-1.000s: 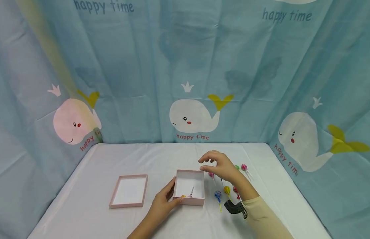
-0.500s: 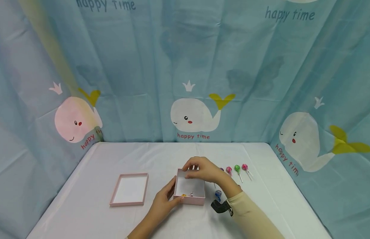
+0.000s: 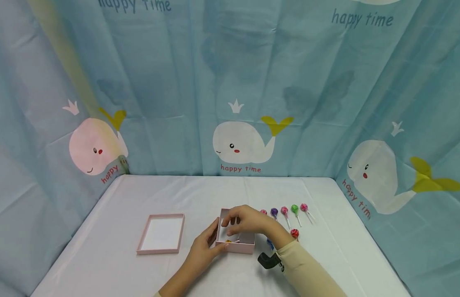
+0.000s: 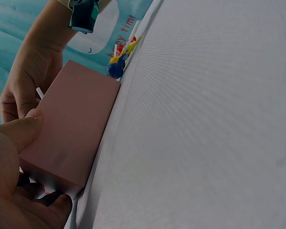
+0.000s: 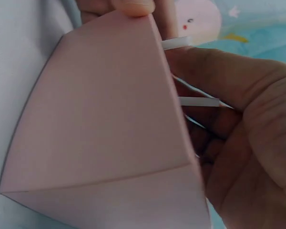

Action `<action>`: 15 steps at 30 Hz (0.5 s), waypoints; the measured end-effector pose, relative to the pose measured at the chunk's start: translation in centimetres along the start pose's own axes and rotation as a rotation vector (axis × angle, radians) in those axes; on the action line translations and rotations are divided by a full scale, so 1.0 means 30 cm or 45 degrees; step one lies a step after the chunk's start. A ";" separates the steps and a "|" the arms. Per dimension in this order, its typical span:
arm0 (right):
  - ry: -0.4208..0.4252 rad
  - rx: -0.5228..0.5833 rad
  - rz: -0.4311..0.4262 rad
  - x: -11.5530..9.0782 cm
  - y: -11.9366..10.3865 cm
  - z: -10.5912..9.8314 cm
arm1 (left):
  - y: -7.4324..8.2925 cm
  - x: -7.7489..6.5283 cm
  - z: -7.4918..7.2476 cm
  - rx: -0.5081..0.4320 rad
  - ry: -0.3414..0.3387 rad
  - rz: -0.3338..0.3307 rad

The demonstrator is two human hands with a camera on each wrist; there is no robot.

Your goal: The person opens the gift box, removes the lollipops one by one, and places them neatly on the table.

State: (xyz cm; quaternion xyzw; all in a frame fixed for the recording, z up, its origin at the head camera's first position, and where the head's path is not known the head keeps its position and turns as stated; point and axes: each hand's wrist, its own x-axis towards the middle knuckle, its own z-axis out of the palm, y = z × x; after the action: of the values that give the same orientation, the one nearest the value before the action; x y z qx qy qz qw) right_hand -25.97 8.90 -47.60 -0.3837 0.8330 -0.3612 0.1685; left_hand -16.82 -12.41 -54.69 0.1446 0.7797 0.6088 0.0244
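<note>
My left hand grips a small pink box by its near left corner, thumb on the front wall. The box's white inside faces up, with a bit of yellow-wrapped lollipop low in it. My right hand dips its bent fingers over the rim into the box. In the right wrist view a white stick pokes above the rim by those fingers, and another white stick rises near the thumb. The box wall hides the fingertips; I cannot tell whether they pinch a lollipop.
On the right lie several lollipops, among them a green one, a purple one, a red one and a partly hidden blue one. A shallow pink lid lies at left, white inside up. A curtain stands behind the table.
My right hand has moved left and down from above the lollipops into the box, uncovering the purple and back-row lollipops. My left hand keeps its hold on the box.
</note>
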 end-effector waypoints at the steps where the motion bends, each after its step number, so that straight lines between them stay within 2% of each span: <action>1: -0.023 -0.002 0.010 0.001 0.001 0.003 | 0.000 0.001 0.000 0.001 0.003 0.007; 8: -0.198 -0.085 0.086 0.004 0.000 0.018 | -0.001 0.002 0.000 -0.014 -0.006 0.033; 15: -0.235 -0.180 0.068 0.018 0.012 0.035 | -0.007 0.000 0.002 -0.005 0.002 0.007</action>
State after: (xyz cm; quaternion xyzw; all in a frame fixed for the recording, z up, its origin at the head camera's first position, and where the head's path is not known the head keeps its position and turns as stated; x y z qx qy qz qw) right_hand -25.90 8.15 -48.58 -0.4040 0.8472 -0.2601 0.2266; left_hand -16.87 -12.40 -54.92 0.1462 0.7781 0.6104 0.0224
